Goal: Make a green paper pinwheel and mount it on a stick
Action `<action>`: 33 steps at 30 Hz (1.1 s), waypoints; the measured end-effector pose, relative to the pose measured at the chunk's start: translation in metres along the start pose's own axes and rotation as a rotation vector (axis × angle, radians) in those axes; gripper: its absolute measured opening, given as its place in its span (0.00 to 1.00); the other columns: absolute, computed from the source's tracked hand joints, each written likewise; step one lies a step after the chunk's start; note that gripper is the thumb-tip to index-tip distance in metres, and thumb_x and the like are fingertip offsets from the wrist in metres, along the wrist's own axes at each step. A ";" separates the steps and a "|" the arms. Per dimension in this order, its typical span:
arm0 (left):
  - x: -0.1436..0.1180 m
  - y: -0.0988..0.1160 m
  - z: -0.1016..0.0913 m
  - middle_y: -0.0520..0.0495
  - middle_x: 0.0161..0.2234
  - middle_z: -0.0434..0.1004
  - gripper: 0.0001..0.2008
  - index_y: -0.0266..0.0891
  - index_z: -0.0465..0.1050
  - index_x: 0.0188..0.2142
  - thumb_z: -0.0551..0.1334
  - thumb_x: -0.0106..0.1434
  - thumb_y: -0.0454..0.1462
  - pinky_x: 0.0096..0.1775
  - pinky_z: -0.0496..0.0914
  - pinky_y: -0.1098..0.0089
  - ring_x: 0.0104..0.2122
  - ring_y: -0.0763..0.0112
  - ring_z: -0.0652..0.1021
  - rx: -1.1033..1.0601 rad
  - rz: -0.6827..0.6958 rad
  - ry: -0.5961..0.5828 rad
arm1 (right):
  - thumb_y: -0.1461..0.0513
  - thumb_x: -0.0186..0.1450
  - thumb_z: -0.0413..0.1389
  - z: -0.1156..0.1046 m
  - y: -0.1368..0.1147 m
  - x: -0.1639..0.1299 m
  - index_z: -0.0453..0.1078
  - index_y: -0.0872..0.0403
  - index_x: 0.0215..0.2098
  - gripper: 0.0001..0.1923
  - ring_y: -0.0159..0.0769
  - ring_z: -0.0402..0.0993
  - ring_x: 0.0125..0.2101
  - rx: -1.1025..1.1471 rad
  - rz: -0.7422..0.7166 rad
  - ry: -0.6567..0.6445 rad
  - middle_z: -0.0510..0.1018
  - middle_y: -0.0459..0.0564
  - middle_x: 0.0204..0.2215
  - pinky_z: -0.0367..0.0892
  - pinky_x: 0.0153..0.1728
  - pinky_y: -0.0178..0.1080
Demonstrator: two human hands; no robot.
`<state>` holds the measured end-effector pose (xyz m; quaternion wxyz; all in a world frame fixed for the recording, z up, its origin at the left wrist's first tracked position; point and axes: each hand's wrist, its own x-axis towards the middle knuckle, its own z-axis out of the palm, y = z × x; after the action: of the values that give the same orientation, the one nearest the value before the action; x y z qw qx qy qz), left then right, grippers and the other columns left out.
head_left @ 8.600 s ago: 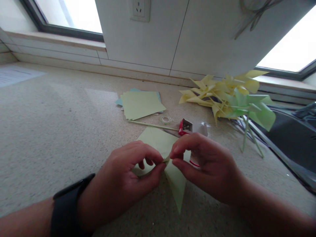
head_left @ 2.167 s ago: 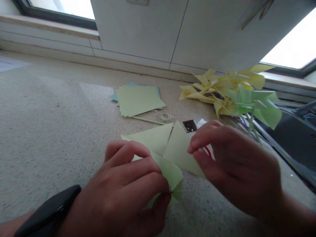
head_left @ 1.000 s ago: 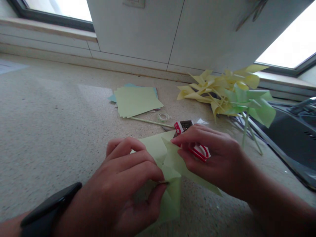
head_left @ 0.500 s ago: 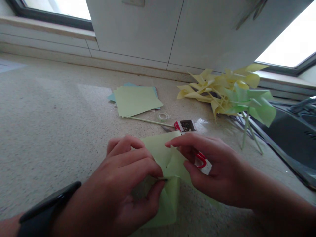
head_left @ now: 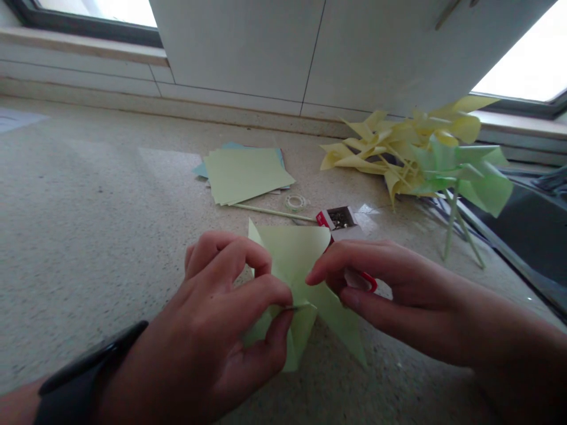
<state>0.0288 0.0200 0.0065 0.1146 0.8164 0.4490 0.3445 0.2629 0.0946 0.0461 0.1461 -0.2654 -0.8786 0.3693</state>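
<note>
My left hand (head_left: 230, 313), with a dark watch at the wrist, pinches folded-in points of a light green paper (head_left: 295, 242) between thumb and forefinger. The paper is slit into flaps: one pointed tip stands up at its far left, another lies flat toward the near right. Over the paper's right side is my right hand (head_left: 394, 283), thumb and forefinger apart with nothing between them. Behind its fingers shows a red loop handle (head_left: 371, 282), apparently of scissors, mostly hidden. The paper's middle is partly covered by my left fingers.
Beyond the paper lie a small open box (head_left: 340, 218) of metal pins, a tape roll (head_left: 296, 202), a thin green stick (head_left: 272, 211) and a stack of paper sheets (head_left: 248, 174). Yellow pinwheels (head_left: 370, 150) and a green pinwheel (head_left: 482, 180) are at right, beside a dark sink (head_left: 531, 212).
The green paper has turned and its flaps have spread. My right fingertips have come away from a raised flap and shifted slightly nearer the paper's middle. My left hand keeps its pinch.
</note>
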 end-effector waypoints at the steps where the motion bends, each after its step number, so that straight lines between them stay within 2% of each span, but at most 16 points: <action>1: 0.000 0.001 0.000 0.49 0.39 0.69 0.09 0.44 0.73 0.39 0.64 0.63 0.29 0.43 0.64 0.60 0.44 0.61 0.66 0.014 0.006 0.008 | 0.68 0.67 0.53 0.000 0.001 0.000 0.73 0.52 0.44 0.10 0.28 0.68 0.26 -0.001 -0.001 0.000 0.74 0.42 0.27 0.65 0.27 0.30; 6: -0.002 0.003 0.001 0.49 0.37 0.70 0.08 0.44 0.74 0.37 0.63 0.64 0.28 0.42 0.62 0.60 0.41 0.61 0.66 0.115 0.051 0.056 | 0.69 0.65 0.58 0.001 0.007 0.003 0.73 0.51 0.39 0.08 0.27 0.68 0.29 -0.032 -0.086 0.019 0.74 0.42 0.30 0.65 0.30 0.31; 10: -0.007 0.002 0.002 0.47 0.34 0.67 0.08 0.47 0.75 0.33 0.63 0.64 0.30 0.37 0.62 0.62 0.40 0.59 0.64 0.160 0.037 0.101 | 0.69 0.65 0.58 0.002 0.009 0.003 0.72 0.51 0.39 0.07 0.31 0.72 0.39 -0.054 -0.144 0.094 0.74 0.47 0.43 0.68 0.38 0.34; 12: -0.009 0.001 0.002 0.47 0.33 0.64 0.07 0.47 0.75 0.34 0.64 0.63 0.31 0.35 0.60 0.63 0.38 0.59 0.63 0.168 0.033 0.107 | 0.68 0.66 0.57 0.002 0.010 0.002 0.71 0.51 0.39 0.06 0.32 0.72 0.41 -0.070 -0.137 0.098 0.74 0.49 0.46 0.68 0.40 0.35; 14: -0.011 0.000 0.002 0.48 0.32 0.62 0.07 0.47 0.75 0.36 0.64 0.63 0.31 0.34 0.58 0.63 0.37 0.60 0.62 0.169 0.038 0.096 | 0.68 0.66 0.57 0.002 0.010 0.000 0.70 0.51 0.39 0.06 0.32 0.71 0.38 -0.084 -0.131 0.081 0.75 0.46 0.41 0.67 0.39 0.35; 17: -0.009 0.001 0.001 0.49 0.31 0.62 0.07 0.45 0.74 0.36 0.63 0.65 0.30 0.34 0.57 0.63 0.35 0.62 0.61 0.152 0.038 0.065 | 0.68 0.66 0.57 0.003 0.009 -0.002 0.71 0.51 0.39 0.07 0.30 0.68 0.33 -0.095 -0.119 0.083 0.72 0.43 0.32 0.65 0.34 0.34; 20: -0.007 0.002 0.000 0.50 0.30 0.62 0.07 0.45 0.73 0.35 0.62 0.65 0.30 0.35 0.58 0.62 0.34 0.63 0.61 0.121 0.036 0.056 | 0.68 0.65 0.58 0.005 0.009 -0.002 0.71 0.50 0.41 0.08 0.30 0.67 0.32 -0.084 -0.096 0.101 0.71 0.43 0.33 0.64 0.31 0.34; 25: -0.007 0.004 0.001 0.49 0.29 0.64 0.06 0.46 0.74 0.33 0.63 0.64 0.31 0.34 0.58 0.63 0.34 0.62 0.62 0.072 0.043 0.087 | 0.68 0.62 0.61 0.010 0.011 0.001 0.71 0.51 0.40 0.09 0.33 0.69 0.37 -0.078 -0.142 0.129 0.73 0.45 0.36 0.66 0.36 0.36; 29: -0.007 0.005 0.001 0.50 0.28 0.65 0.07 0.46 0.74 0.31 0.63 0.64 0.31 0.33 0.58 0.63 0.34 0.62 0.62 0.069 0.034 0.090 | 0.67 0.63 0.61 0.014 0.009 0.004 0.72 0.50 0.39 0.08 0.32 0.71 0.34 -0.087 -0.147 0.202 0.73 0.44 0.33 0.66 0.35 0.36; 33: -0.006 0.003 0.002 0.50 0.28 0.64 0.06 0.46 0.75 0.33 0.65 0.63 0.31 0.33 0.58 0.64 0.34 0.63 0.62 0.110 0.055 0.091 | 0.67 0.62 0.62 0.017 0.007 0.005 0.73 0.51 0.38 0.07 0.32 0.70 0.34 -0.096 -0.158 0.260 0.73 0.44 0.32 0.67 0.35 0.36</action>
<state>0.0295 0.0135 0.0035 0.0395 0.8170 0.4494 0.3593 0.2537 0.0913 0.0295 0.2744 -0.2474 -0.8871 0.2767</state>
